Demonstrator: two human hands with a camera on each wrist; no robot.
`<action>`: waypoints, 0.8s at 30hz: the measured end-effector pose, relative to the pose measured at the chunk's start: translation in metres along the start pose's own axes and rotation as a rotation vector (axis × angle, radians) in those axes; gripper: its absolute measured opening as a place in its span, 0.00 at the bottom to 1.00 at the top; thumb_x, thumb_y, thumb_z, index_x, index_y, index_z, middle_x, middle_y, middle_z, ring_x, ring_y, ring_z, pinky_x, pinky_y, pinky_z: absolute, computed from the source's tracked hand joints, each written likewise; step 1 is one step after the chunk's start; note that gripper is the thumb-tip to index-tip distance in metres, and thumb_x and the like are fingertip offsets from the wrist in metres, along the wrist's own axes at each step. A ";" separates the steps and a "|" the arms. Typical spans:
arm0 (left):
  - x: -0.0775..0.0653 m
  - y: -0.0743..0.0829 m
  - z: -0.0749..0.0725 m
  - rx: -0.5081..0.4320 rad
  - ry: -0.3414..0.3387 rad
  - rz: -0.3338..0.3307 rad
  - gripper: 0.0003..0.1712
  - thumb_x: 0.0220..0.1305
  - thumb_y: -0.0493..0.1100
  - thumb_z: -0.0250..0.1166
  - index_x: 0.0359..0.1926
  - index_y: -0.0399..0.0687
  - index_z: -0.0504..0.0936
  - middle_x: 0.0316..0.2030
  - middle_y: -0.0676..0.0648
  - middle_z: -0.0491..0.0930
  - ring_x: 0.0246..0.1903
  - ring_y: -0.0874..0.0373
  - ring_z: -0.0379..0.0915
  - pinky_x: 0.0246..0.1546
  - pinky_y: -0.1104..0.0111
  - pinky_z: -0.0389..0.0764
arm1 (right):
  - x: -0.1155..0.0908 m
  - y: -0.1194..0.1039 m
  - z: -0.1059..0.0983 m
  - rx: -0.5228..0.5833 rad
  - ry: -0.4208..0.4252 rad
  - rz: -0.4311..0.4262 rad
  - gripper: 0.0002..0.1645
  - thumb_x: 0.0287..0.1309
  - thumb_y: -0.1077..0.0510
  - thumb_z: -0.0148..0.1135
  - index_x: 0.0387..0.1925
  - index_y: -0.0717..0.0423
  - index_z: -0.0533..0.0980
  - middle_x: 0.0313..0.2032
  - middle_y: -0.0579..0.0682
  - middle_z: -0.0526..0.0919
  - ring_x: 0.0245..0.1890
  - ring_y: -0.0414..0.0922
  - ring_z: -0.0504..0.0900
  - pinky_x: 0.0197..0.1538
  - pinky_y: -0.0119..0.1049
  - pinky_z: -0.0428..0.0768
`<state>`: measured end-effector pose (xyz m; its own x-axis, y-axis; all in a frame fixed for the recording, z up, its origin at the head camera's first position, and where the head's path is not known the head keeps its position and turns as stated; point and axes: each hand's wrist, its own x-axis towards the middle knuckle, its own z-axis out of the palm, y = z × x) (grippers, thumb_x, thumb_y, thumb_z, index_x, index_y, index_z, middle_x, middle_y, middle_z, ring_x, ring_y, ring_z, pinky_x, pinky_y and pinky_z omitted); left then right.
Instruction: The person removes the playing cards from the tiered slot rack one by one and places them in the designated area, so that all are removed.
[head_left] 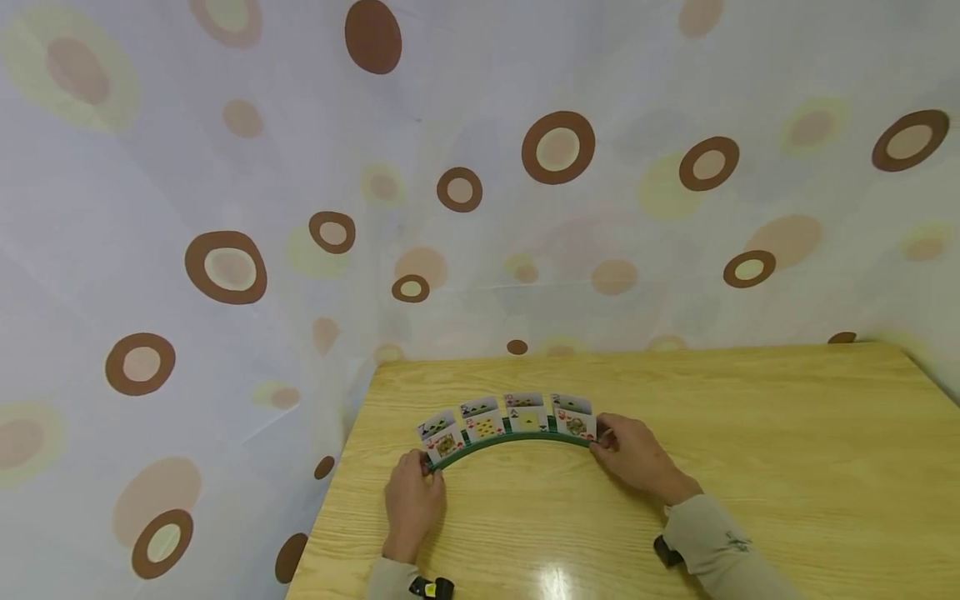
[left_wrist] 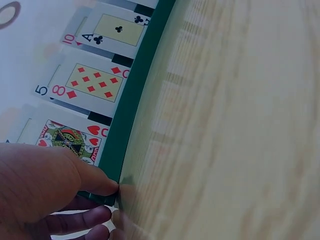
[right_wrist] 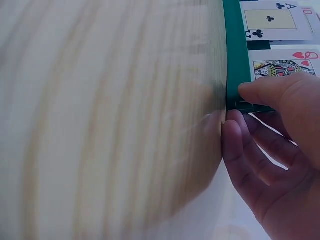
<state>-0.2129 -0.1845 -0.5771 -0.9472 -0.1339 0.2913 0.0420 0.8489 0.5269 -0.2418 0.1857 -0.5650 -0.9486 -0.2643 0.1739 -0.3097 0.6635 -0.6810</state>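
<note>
A curved green card rack [head_left: 517,437] stands on the table, with playing cards upright in two rows. In its front row are a hearts face card [left_wrist: 67,140] at the left, an eight of diamonds [left_wrist: 97,82], an ace of clubs [left_wrist: 117,31] and a queen of hearts [right_wrist: 282,62] at the right. Behind them, the back-row cards [head_left: 478,407] are partly covered. My left hand [head_left: 415,497] pinches the rack's left end, thumb on the front face. At the right end my right hand [head_left: 636,454] holds the rack between thumb and fingers.
The wooden table [head_left: 750,433] extends to the right of the rack and in front of it. A wall covering with brown and beige circles [head_left: 510,225] rises behind and to the left. Dark bands [head_left: 432,588] sit at both wrists.
</note>
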 end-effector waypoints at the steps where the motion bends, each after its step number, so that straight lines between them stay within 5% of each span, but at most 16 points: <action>1: 0.000 0.001 0.001 -0.001 0.000 0.001 0.09 0.67 0.36 0.72 0.45 0.37 0.82 0.32 0.46 0.77 0.31 0.56 0.69 0.33 0.60 0.71 | -0.001 0.001 -0.001 0.002 -0.001 0.002 0.11 0.69 0.64 0.72 0.51 0.61 0.83 0.43 0.53 0.89 0.40 0.41 0.86 0.43 0.40 0.86; 24: 0.003 0.043 0.027 -0.009 -0.100 0.120 0.12 0.68 0.39 0.75 0.47 0.40 0.84 0.35 0.47 0.80 0.33 0.56 0.74 0.36 0.60 0.76 | -0.056 0.024 -0.046 -0.125 0.035 0.076 0.08 0.68 0.60 0.75 0.43 0.54 0.82 0.38 0.46 0.88 0.39 0.43 0.88 0.43 0.46 0.87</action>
<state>-0.2222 -0.1345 -0.5758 -0.9621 0.0207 0.2719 0.1596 0.8511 0.5002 -0.1991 0.2484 -0.5581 -0.9707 -0.1866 0.1511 -0.2401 0.7631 -0.6000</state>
